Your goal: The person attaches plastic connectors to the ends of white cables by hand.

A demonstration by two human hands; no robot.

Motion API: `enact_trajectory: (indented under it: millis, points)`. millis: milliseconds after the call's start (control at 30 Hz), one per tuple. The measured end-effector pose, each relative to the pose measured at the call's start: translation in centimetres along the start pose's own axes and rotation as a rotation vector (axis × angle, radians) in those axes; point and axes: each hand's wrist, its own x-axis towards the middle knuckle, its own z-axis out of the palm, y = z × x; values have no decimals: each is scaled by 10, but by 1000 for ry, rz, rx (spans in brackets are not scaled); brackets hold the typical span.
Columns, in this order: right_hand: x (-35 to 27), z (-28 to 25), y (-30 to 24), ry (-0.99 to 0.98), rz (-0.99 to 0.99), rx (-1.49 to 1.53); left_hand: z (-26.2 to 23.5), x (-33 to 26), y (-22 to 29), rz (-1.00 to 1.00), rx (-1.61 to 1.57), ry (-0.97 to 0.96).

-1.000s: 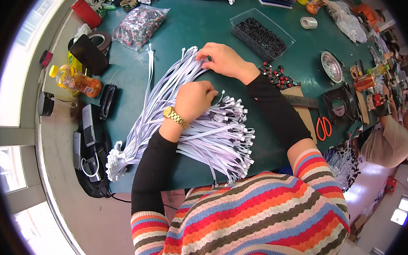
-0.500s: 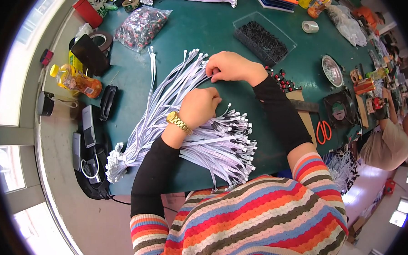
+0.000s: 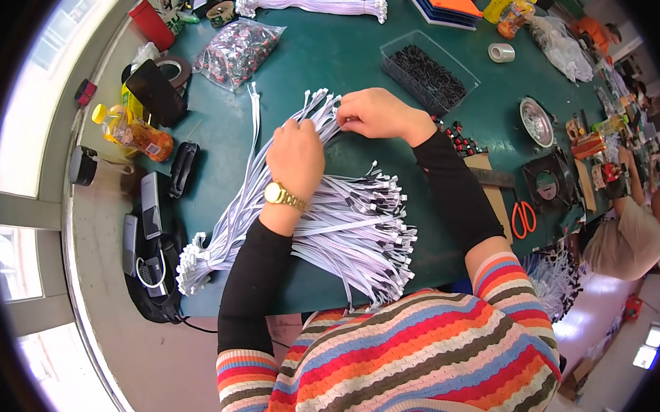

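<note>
A large bundle of thin white cables (image 3: 353, 231) lies fanned out on the green table, gathered at its left end (image 3: 196, 263). The fanned ends carry small white and black connectors. My left hand (image 3: 296, 157), with a gold watch on its wrist, is curled over the far group of strands, its fingertips turned away from view. My right hand (image 3: 377, 115) pinches cable ends at the far tip of that group. Its fingers hide exactly how many strands they hold. One split white cable (image 3: 255, 110) sticks out apart, left of the hands.
Beyond the hands are a bag of small parts (image 3: 238, 52), a clear box of black pieces (image 3: 429, 73) and another white cable bundle (image 3: 314, 4). Orange-handled scissors (image 3: 523, 220) and a metal dish (image 3: 536, 122) lie right. A bottle (image 3: 134, 133) and a phone (image 3: 156, 94) stand left.
My left hand has moved away from me and to the left, from above the near strands onto the far group. My right hand stays at the far cable tips, shifted only slightly.
</note>
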Motion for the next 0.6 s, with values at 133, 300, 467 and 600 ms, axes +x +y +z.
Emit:
enact_trajectory:
  millis: [133,300,467,600]
  points:
    - [2,13,3,93,-29,-67,8,-2,-16,-80,82,-239]
    - [1,14,7,81,-28,-58,6,5,-18,-171,-164,-142]
    - [6,25,0,268,-26,-90,7,12,-21,-385,-1121,-161]
    - [6,35,-4,294,68,-109,-17,17,-3,-245,-1415,-195]
